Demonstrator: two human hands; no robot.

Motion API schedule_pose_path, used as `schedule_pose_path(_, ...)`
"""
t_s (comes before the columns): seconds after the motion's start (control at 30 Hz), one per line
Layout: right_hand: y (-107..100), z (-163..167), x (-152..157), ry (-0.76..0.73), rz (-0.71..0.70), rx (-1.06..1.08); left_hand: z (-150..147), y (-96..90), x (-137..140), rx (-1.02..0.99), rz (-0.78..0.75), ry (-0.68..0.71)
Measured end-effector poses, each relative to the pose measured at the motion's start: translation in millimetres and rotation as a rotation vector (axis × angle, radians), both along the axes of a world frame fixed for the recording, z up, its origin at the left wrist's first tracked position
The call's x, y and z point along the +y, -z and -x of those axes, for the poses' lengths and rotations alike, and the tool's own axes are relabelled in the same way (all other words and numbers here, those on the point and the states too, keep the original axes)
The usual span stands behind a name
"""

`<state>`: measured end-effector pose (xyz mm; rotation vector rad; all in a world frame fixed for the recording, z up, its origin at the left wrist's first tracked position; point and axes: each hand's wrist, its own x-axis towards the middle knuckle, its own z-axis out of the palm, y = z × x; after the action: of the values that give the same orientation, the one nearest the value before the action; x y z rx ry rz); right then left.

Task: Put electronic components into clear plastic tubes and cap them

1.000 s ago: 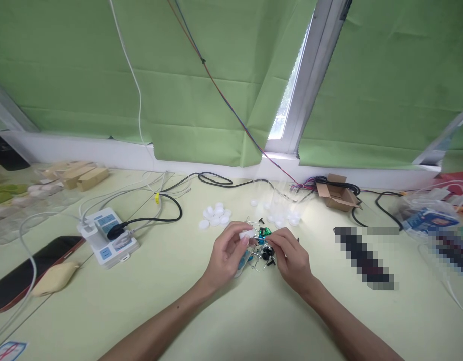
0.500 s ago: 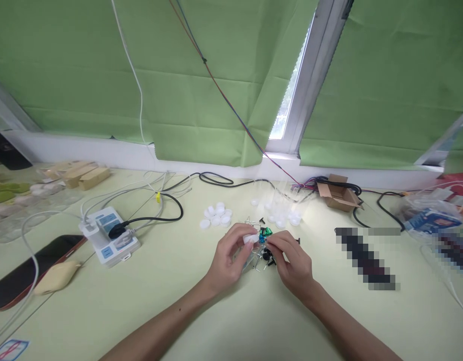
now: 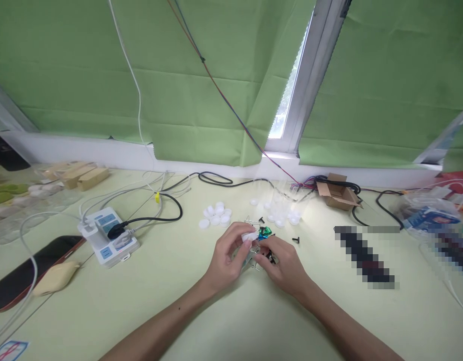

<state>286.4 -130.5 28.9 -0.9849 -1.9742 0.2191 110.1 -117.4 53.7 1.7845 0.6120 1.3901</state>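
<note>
The left hand point(image 3: 227, 254) gripped a small white plastic piece point(image 3: 249, 236) between thumb and fingers, its longer visible side running roughly nine to three o'clock. It lay at ten o'clock from the right hand point(image 3: 283, 260), whose bent fingers reached beside the silvery bent-wire pieces point(image 3: 255, 249); whether they pinched anything could not be told. Shiny green-and-blue clips point(image 3: 265, 232) sat at two o'clock from the white piece, above the pale-green worktop point(image 3: 167, 276).
</note>
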Motion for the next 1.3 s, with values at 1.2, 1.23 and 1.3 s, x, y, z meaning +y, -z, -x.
schedule_pose_path(1.2,1.7,22.7,-19.5,-0.111,0.468,0.142,-0.1,-0.5,6.6,-0.137,0.209,-0.095)
schedule_pose_path(1.23,1.6,22.9,-19.5,-0.11,0.476,0.141,-0.3,0.0,6.8,-0.141,0.205,-0.092)
schedule_pose_path(1.3,2.1,23.2,-19.4,-0.11,0.493,0.143,-0.5,1.2,7.5,-0.147,0.196,-0.094)
